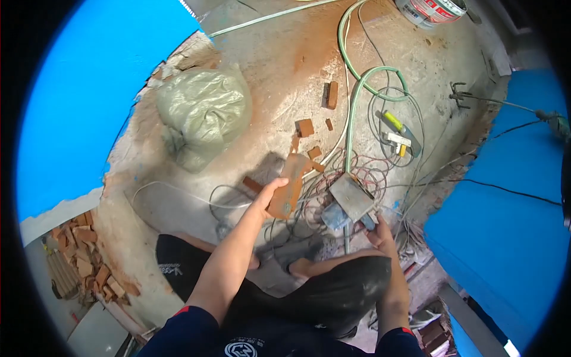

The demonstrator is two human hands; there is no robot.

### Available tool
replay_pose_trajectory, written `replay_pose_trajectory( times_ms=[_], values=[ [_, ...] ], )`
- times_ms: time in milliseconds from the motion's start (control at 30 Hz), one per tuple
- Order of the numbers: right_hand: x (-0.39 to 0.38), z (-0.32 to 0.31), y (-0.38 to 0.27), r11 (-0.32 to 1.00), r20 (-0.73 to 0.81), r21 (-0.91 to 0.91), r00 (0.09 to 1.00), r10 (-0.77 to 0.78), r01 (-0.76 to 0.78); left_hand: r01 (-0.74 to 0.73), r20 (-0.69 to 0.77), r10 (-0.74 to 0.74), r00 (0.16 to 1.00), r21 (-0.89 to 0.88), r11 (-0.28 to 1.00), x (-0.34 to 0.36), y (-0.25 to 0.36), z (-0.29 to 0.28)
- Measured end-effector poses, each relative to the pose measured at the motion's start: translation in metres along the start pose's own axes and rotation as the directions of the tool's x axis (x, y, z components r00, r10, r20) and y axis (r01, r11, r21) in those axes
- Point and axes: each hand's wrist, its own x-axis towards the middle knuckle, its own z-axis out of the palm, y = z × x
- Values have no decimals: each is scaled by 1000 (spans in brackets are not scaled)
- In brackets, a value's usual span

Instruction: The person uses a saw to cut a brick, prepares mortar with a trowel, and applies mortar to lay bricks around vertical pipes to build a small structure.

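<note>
My left hand (270,197) is closed around a reddish-brown brick (288,185), held tilted above the floor in front of my knees. Further right, my right hand (378,233) is closed on the handle end of a trowel (352,197) with a flat, squarish grey metal blade. The blade is turned up and sits a short way right of the brick, apart from it. Beneath the blade is a bluish, crumpled, plastic-looking thing (335,216). Beyond the brick, broken brick pieces (305,128) and another brick (332,95) lie on the concrete.
Tangled thin wires (321,193) and a green hose (350,119) run across the floor. A pale green sack (205,110) stands left, a bucket (429,11) far right. Near a yellow-handled tool (393,121) lies a white power strip (397,140). Brick rubble (89,256) fills the lower left.
</note>
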Motion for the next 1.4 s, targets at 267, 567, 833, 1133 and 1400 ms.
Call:
replay_pose_trajectory(
  times_ms=[267, 567, 833, 1133, 1400],
  values=[
    [36, 6, 40, 836, 44, 509, 963, -264, 206, -37, 158, -20, 987, 352, 935, 65, 6, -5],
    [-120, 98, -4, 793, 123, 488, 871, -475, 364, -39, 142, -18, 990, 388, 921, 86, -41, -2],
    [-133, 171, -2, 658, 26, -102, 663, -748, 746, -129, -75, 188, 979, 484, 866, 101, -79, -12],
    [-100, 189, 9, 576, 147, -218, 610, -779, 788, -394, 19, 441, 897, 487, 780, 95, -83, -11],
    [-80, 201, 16, 596, 146, -255, 639, -755, 762, -454, 80, 500, 862, 560, 693, 99, -96, -17]
  ],
)
